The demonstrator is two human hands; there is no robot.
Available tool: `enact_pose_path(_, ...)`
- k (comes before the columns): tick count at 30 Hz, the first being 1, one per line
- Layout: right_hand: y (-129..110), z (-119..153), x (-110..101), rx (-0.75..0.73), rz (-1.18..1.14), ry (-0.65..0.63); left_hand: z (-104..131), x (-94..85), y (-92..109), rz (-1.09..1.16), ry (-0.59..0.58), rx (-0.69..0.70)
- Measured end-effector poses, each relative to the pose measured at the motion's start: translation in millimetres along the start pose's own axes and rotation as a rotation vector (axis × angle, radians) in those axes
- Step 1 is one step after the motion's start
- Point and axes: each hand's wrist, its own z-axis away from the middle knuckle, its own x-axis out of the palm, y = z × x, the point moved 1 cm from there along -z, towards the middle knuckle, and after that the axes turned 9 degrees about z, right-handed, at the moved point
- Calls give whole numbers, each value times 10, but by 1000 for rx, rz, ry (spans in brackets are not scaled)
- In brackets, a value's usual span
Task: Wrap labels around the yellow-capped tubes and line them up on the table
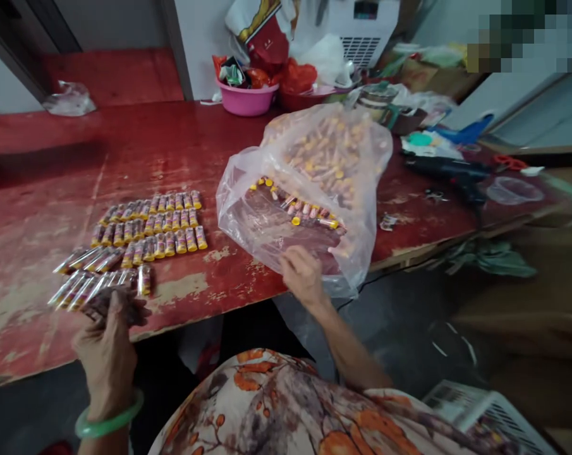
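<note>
My left hand [108, 347], with a green bangle at the wrist, is closed round a dark bundle [112, 306] at the table's front edge; its details are blurred. Just beyond it, small clear tubes with yellow caps [165, 243] stand or lean in rows, and others lie slanted [91, 287]. My right hand [303, 273] has its fingers curled together at the near edge of a large clear plastic bag [248, 221]. Whether it pinches the plastic is too blurred to tell. Inside the bag are many yellow-capped tubes [333, 151], some loose near its mouth.
A pink basin [248, 98] with packets stands at the back of the worn red table [138, 142]. On the right lie a black heat gun [449, 169], red-handled scissors [511, 162] and a clear lid [516, 191]. A white crate [504, 411] is on the floor at lower right.
</note>
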Motion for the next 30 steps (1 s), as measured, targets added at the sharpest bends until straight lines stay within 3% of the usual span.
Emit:
enact_pose_path(2,371,-64,-118,88,118,-50,117,107,-23,197,-96,-194)
enact_pose_path(4,667,-91,-190,133,319,-234,198,236,-95,335,-203,-379)
enact_pose_path(7,927,-72,-218,164,526,-460,309,412,-221,391,-339,-485)
enact_pose_path(14,990,-162,-217,123,444,-386,573,627,-308,366,-458,-540)
enact_pose_path(17,799,-181,-246,112,211,-246,606,678,-255,390,-462,-592)
enact_pose_path(20,379,-86,-199,190,-566,-150,617,724,-222,438,-408,-622)
enact_pose_path(21,194,-33,-164,229,-844,-173,624,738,-218,456,-388,-616)
enact_pose_path(23,-197,78,-96,332,-1183,-197,646,761,-213,481,-374,-591)
enact_pose_path(27,-848,201,-54,438,-1258,-319,705,779,-187,483,-398,-546)
enact_pose_path(30,-1066,171,-83,493,-1244,-343,729,781,-183,469,-374,-545)
